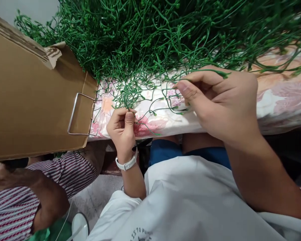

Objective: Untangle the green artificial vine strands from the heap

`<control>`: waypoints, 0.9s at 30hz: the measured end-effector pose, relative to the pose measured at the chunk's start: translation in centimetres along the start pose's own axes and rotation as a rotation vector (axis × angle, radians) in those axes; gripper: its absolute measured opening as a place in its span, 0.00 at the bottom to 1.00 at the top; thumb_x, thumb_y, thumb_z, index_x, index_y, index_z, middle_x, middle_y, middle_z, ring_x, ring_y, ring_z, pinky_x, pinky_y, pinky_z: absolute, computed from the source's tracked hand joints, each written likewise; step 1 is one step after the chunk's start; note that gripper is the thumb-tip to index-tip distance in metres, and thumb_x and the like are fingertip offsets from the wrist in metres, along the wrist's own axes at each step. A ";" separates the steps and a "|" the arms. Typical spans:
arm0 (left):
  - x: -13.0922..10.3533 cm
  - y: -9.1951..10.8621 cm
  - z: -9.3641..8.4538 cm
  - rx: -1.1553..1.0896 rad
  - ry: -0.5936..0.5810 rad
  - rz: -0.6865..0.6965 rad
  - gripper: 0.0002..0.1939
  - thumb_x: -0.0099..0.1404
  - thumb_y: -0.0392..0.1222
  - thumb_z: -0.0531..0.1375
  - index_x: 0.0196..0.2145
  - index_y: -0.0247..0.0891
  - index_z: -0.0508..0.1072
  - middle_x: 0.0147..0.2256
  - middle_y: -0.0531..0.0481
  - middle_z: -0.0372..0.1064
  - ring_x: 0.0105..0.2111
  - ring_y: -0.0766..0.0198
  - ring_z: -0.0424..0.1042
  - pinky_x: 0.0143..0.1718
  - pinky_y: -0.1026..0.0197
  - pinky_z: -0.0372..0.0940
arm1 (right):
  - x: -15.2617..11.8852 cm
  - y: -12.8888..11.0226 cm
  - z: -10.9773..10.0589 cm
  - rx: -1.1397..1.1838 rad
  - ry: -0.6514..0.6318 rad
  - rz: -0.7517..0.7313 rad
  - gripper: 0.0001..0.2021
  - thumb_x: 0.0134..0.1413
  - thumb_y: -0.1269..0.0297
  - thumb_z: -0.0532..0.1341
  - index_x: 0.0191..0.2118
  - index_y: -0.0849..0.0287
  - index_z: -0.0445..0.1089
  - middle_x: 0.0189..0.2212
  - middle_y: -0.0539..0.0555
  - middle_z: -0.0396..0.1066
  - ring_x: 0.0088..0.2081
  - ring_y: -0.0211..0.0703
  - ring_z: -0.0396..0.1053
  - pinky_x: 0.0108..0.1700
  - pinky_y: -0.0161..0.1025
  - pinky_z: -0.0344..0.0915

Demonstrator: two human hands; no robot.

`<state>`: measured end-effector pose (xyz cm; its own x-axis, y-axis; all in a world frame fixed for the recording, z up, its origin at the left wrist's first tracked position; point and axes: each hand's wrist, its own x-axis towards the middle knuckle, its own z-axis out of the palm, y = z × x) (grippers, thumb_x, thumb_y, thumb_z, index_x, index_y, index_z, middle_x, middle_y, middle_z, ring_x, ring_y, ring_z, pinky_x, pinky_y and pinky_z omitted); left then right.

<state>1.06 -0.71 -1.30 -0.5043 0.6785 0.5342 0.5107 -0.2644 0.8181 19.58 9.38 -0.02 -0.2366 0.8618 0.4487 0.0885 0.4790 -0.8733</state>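
Table (195, 124) w/ white, pink & orange floral cloth served as landmark. L hand (121, 129), w/ white-banded wristwatch (126, 165), was above table's near edge, thumb & fingers closed in a pinch on small bunch of thin, branching green plastic-looking stems (128, 97); bunch fanned out twd table's far side. R hand (222, 103), also over table, to R of L hand, was closed w/ thumb & index fingertips pinched at a thin green stem (208, 70), which ran across the fingers; other fingers curled. Large, tangled heap of matching green stems (145, 33) covered table's far part; loose stems lay btwn heap & near edge. Open brown cardboard box (35, 100) stood at table's L end, w/ bent silver wire frame (73, 113) beside it. Co-worker's bare arm (50, 197) & red-and-white striped clothing (72, 170) showed below box, left of table.
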 end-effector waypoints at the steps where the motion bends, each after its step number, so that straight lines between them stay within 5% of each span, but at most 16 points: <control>1: 0.0 0.0 0.0 0.003 -0.002 -0.001 0.09 0.71 0.44 0.65 0.34 0.37 0.76 0.29 0.54 0.74 0.26 0.75 0.69 0.29 0.73 0.66 | 0.0 0.1 0.0 0.010 -0.007 -0.005 0.10 0.67 0.63 0.62 0.32 0.56 0.73 0.26 0.46 0.65 0.29 0.32 0.63 0.33 0.36 0.59; 5: 0.1 0.2 0.3 0.018 0.029 -0.019 0.10 0.71 0.45 0.65 0.34 0.37 0.76 0.30 0.54 0.73 0.25 0.75 0.70 0.28 0.73 0.65 | 0.1 0.6 0.1 0.050 -0.006 0.023 0.03 0.62 0.67 0.64 0.41 0.58 0.75 0.31 0.49 0.70 0.32 0.35 0.67 0.32 0.36 0.62; 11: 0.2 0.4 0.9 -0.006 0.044 -0.050 0.12 0.70 0.49 0.65 0.34 0.37 0.74 0.30 0.53 0.73 0.26 0.74 0.73 0.28 0.72 0.68 | 0.2 1.1 0.0 -0.053 -0.048 -0.011 0.30 0.53 0.70 0.63 0.63 0.60 0.64 0.50 0.62 0.68 0.44 0.45 0.72 0.39 0.42 0.70; 14: 0.2 0.5 0.9 -0.048 0.031 -0.078 0.13 0.69 0.50 0.66 0.34 0.38 0.74 0.30 0.54 0.74 0.27 0.73 0.75 0.30 0.71 0.70 | 0.2 0.4 -0.6 -0.212 -0.111 -0.067 0.35 0.48 0.74 0.60 0.66 0.61 0.62 0.59 0.66 0.65 0.59 0.53 0.67 0.50 0.48 0.71; 18: 0.0 0.7 0.9 -0.061 0.011 -0.143 0.14 0.70 0.51 0.65 0.36 0.38 0.73 0.31 0.52 0.76 0.29 0.70 0.77 0.30 0.70 0.72 | 0.0 -0.2 -1.4 -0.302 -0.226 -0.224 0.31 0.52 0.71 0.58 0.64 0.64 0.64 0.60 0.66 0.68 0.63 0.59 0.63 0.65 0.57 0.58; 23: 0.0 1.0 0.9 -0.071 -0.016 -0.159 0.13 0.70 0.51 0.65 0.36 0.38 0.73 0.31 0.52 0.77 0.29 0.70 0.78 0.31 0.69 0.74 | -0.4 0.0 -1.2 -0.237 -0.286 -0.257 0.24 0.64 0.56 0.54 0.62 0.58 0.67 0.62 0.62 0.66 0.62 0.63 0.60 0.61 0.62 0.57; 27: -0.1 1.0 0.8 -0.100 -0.085 -0.154 0.12 0.71 0.49 0.64 0.36 0.38 0.74 0.31 0.52 0.77 0.30 0.68 0.79 0.31 0.69 0.74 | -1.1 -0.4 0.0 -0.471 -0.338 -0.335 0.22 0.67 0.53 0.57 0.61 0.56 0.69 0.61 0.62 0.68 0.61 0.66 0.58 0.58 0.62 0.55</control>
<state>2.23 -0.49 -0.70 -0.5080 0.7707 0.3847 0.3584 -0.2170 0.9080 19.79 8.23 -0.11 -0.6084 0.5909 0.5298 0.3524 0.7993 -0.4868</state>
